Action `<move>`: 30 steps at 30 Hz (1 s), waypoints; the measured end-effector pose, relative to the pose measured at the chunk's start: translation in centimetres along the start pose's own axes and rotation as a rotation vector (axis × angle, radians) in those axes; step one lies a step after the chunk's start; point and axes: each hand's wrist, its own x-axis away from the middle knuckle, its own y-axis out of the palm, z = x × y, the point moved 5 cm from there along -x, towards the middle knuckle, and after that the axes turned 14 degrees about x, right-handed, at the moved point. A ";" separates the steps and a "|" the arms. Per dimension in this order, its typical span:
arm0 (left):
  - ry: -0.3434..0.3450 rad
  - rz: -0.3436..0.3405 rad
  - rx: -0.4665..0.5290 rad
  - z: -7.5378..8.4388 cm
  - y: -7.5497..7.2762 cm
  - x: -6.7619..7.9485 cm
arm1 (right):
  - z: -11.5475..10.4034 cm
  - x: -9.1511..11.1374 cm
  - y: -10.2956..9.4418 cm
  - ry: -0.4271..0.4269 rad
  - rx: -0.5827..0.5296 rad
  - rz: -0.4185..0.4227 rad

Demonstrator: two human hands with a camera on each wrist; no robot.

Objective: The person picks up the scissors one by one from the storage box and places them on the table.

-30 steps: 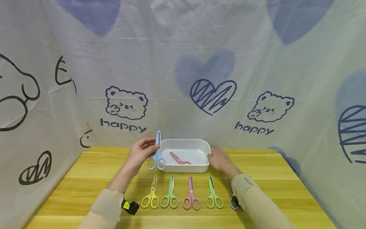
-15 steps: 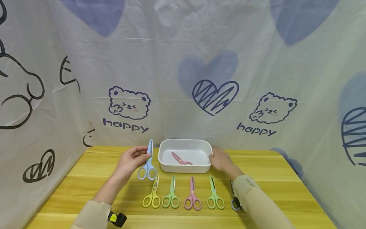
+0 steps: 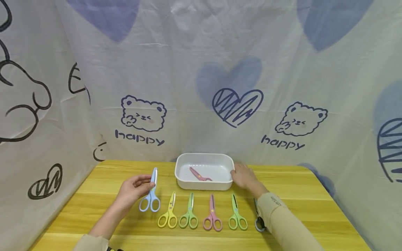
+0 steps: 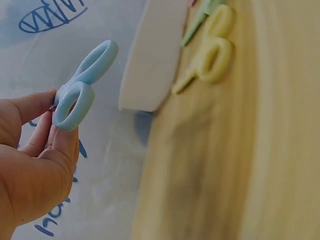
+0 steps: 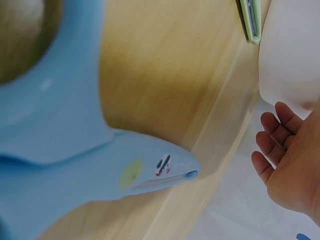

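My left hand (image 3: 133, 190) pinches light-blue scissors (image 3: 152, 195) between thumb and fingers, blades up and handles down, left of the row of scissors. In the left wrist view, both handle loops (image 4: 75, 107) stick out past the fingertips. At the right end of a white tray (image 3: 204, 184), my right hand (image 3: 244, 177) touches the rim; in the right wrist view its fingers (image 5: 272, 145) are loosely bent beside the tray wall. Pink scissors (image 3: 198, 175) lie inside the tray.
Before the tray lie yellow scissors (image 3: 170, 212), green scissors (image 3: 190, 211), pink scissors (image 3: 212, 212) and more green scissors (image 3: 235, 211). Another blue pair (image 3: 260, 226) is partly hidden by my right sleeve. A printed curtain (image 3: 188, 104) hangs behind the wooden table (image 3: 282, 223).
My left hand has carried the light-blue scissors from the tray's left end leftward and down towards the near side. My right hand has stayed at the tray's right end.
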 end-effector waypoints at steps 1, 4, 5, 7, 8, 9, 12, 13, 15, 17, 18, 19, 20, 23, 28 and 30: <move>-0.009 0.004 -0.001 -0.3 -0.2 0.1 | 0.0 0.0 -0.1 0.000 -0.002 0.001; -0.038 0.020 -0.009 -1.1 -0.8 0.2 | 0.0 0.0 -0.2 0.001 -0.001 0.007; -0.047 0.025 -0.013 -1.4 -1.0 0.3 | 0.0 0.0 -0.2 0.000 0.002 0.009; -0.063 0.035 -0.026 -2.0 -1.4 0.3 | 0.0 0.0 -0.2 -0.003 0.005 0.013; -0.069 0.040 -0.032 -2.3 -1.7 0.4 | 0.0 0.0 -0.2 -0.003 0.005 0.013; -0.071 0.042 -0.038 -2.6 -1.9 0.4 | 0.0 0.0 -0.3 -0.005 0.007 0.013; -0.079 0.053 -0.048 -3.4 -2.5 0.5 | -0.2 0.1 -0.3 -0.009 0.007 0.012; -0.082 0.054 -0.045 -3.7 -2.6 0.5 | -0.2 0.1 -0.3 -0.009 0.007 0.011; -0.091 0.054 -0.050 -4.1 -2.8 0.6 | -0.2 0.1 -0.2 -0.008 0.008 0.008; -0.103 0.056 -0.051 -4.5 -2.9 0.6 | -0.2 0.1 -0.2 -0.007 0.008 0.006; -0.108 0.055 -0.053 -4.6 -2.9 0.6 | -0.1 0.1 -0.1 -0.006 0.008 0.005; -0.114 0.057 -0.058 -4.8 -2.9 0.5 | -0.1 0.1 -0.1 -0.006 0.009 0.003; -0.120 0.057 -0.065 -4.9 -3.0 0.5 | -0.1 0.1 -0.1 -0.005 0.009 0.003; -0.142 0.057 -0.075 -5.2 -3.0 0.3 | -0.1 0.1 0.0 -0.002 0.007 0.003; -0.174 0.050 -0.106 -5.5 -3.1 -0.1 | -0.1 0.1 0.1 0.004 0.002 0.011; -0.176 0.048 -0.115 -5.6 -3.1 -0.2 | -0.1 0.0 0.2 0.003 0.001 0.014</move>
